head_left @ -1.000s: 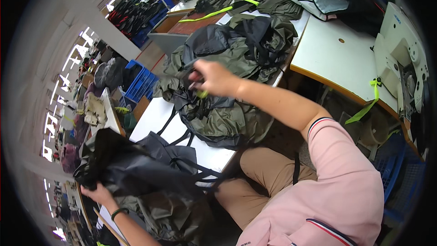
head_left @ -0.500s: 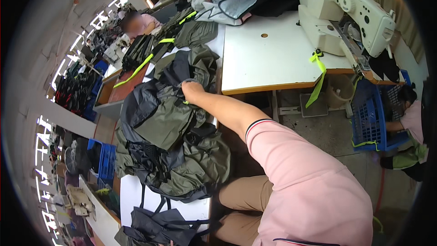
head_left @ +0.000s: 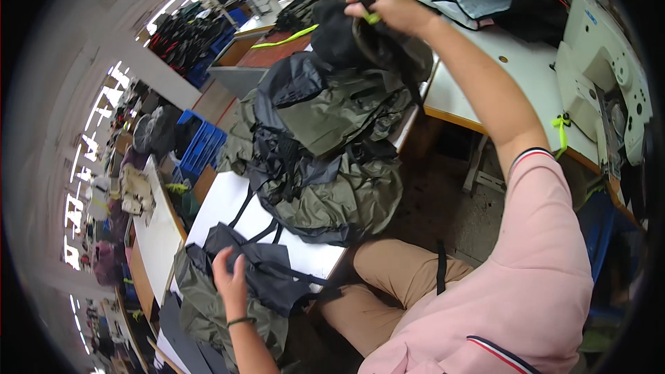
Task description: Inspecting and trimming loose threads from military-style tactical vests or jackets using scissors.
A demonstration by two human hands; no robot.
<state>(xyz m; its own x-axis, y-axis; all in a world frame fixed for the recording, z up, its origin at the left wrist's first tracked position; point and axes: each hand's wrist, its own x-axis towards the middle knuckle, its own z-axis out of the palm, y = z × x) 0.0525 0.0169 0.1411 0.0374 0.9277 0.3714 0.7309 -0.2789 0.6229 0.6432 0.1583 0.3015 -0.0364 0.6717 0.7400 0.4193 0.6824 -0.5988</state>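
The right hand [head_left: 388, 3] fingers are curled tight, pinching the top of a dark olive-and-black backpack [head_left: 367, 38] with a neon-green pull, lifted at 12 o'clock. Directly below it, toward the centre, sits a pile of olive and black backpacks [head_left: 325, 159] on the white counter [head_left: 222, 201]. The left hand [head_left: 232, 280], at 7 o'clock, has fingers pressed down and gripping a black backpack panel [head_left: 267, 273] with straps, lying on the counter edge over olive fabric [head_left: 201, 305]. At 3 o'clock, a white sewing machine [head_left: 599, 83] stands on a second counter [head_left: 512, 76]. At 9 o'clock, a blue crate [head_left: 201, 149] sits on the floor.
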